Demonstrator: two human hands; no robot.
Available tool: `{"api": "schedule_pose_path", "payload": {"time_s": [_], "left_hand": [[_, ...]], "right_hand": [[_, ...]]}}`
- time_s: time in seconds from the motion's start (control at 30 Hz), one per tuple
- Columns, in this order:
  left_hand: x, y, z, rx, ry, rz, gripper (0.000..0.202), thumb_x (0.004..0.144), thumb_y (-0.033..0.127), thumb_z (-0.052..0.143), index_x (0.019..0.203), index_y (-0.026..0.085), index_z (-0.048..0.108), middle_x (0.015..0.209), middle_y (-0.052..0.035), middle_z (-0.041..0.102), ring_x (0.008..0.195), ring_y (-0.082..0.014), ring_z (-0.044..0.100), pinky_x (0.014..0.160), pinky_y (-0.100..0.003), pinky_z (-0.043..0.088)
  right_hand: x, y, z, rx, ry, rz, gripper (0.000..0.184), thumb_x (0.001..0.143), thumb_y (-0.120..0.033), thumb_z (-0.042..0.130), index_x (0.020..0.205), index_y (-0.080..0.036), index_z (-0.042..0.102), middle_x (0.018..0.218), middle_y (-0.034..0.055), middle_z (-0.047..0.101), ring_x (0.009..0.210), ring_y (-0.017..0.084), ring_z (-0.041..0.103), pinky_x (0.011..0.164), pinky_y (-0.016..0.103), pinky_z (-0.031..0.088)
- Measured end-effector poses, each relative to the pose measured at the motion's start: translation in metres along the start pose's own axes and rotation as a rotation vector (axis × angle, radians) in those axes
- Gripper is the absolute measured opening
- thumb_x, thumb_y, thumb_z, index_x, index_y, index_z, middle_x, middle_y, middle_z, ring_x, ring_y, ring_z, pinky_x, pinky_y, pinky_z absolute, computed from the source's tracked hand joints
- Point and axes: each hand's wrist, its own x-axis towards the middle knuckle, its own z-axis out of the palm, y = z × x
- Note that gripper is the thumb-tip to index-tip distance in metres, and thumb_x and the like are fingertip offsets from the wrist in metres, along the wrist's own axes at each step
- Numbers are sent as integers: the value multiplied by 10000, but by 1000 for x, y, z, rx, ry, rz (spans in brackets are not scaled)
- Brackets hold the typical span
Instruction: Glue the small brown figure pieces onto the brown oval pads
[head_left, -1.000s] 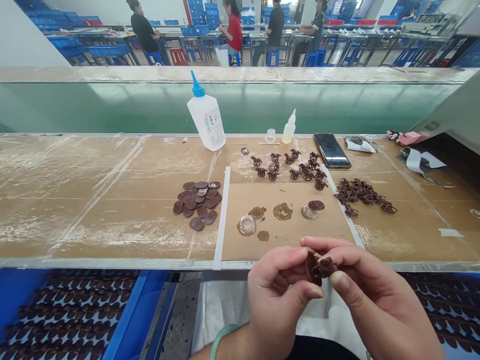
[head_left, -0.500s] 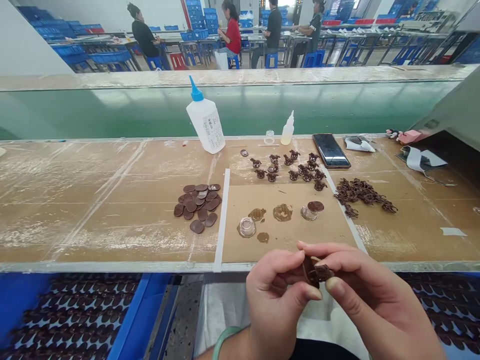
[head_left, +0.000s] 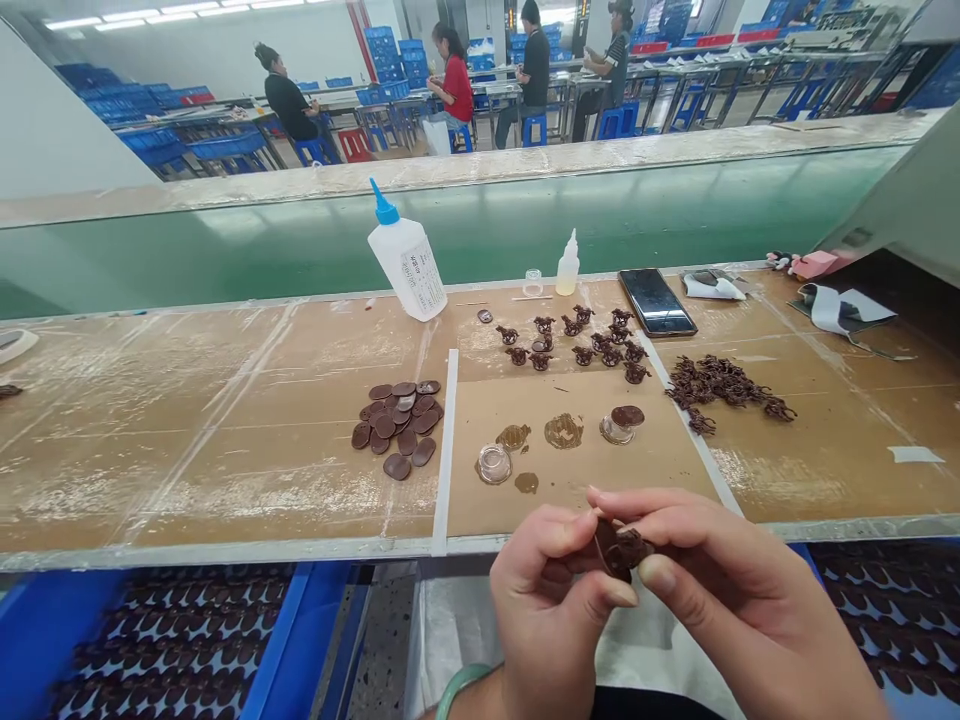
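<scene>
My left hand [head_left: 536,590] pinches a brown oval disc [head_left: 609,550] on edge between thumb and fingers. Against its face, my right hand [head_left: 742,590] holds a small dark brown horse figurine [head_left: 634,546], partly covered by the fingertips. The two pieces look to be touching. Both hands are just off the table's front edge. Beyond them a loose brown disc [head_left: 628,416] rests on a clear round cup [head_left: 616,431]. Another clear cup [head_left: 494,463] stands to the left, among wet-looking patches [head_left: 564,431] on the board.
A pile of discs [head_left: 397,425] lies left, a heap of figurines [head_left: 724,385] right. Several horses on bases [head_left: 583,355] stand farther back, near a large bottle [head_left: 411,268], a small dropper bottle [head_left: 568,268] and a phone [head_left: 657,302]. Blue trays [head_left: 281,640] sit below; people work beyond.
The camera view has tilted a little. My hands stay together near the table edge, still holding the disc and the horse figurine, with only a slight shift to the left in the picture.
</scene>
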Motion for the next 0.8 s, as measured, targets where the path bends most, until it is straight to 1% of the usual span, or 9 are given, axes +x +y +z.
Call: {"api": "schedule_pose_path", "payload": {"time_s": [0.2, 0.33, 0.5, 0.8], "left_hand": [[0, 0, -1, 6, -8, 16, 284, 655, 306, 909, 915, 286, 795, 768, 18, 713, 651, -83, 627, 608, -151, 535], [1, 0, -2, 22, 1, 26, 271, 661, 327, 903, 906, 287, 794, 753, 16, 707, 642, -89, 624, 608, -166, 536], [1, 1, -3, 25, 0, 7, 266, 658, 340, 903, 896, 287, 795, 750, 15, 701, 648, -93, 623, 613, -171, 536], [3, 1, -5, 41, -20, 25, 268, 669, 335, 896, 913, 293, 795, 757, 14, 699, 652, -96, 622, 613, -173, 533]], "right_hand": [[-1, 2, -1, 43, -16, 8, 85, 1009, -287, 639, 1065, -339, 677, 1242, -7, 644, 1161, 242, 610, 974, 313, 547], [1, 2, 0, 32, -4, 5, 77, 1000, -291, 648, 1061, -324, 683, 1231, 10, 653, 1152, 260, 617, 949, 330, 567], [2, 1, 1, 7, 2, -17, 64, 995, -296, 648, 1042, -308, 689, 1211, 20, 666, 1142, 264, 622, 938, 333, 573], [3, 4, 0, -73, -10, -49, 73, 1009, -314, 625, 1073, -342, 649, 1225, -41, 658, 1147, 201, 612, 967, 259, 533]]}}
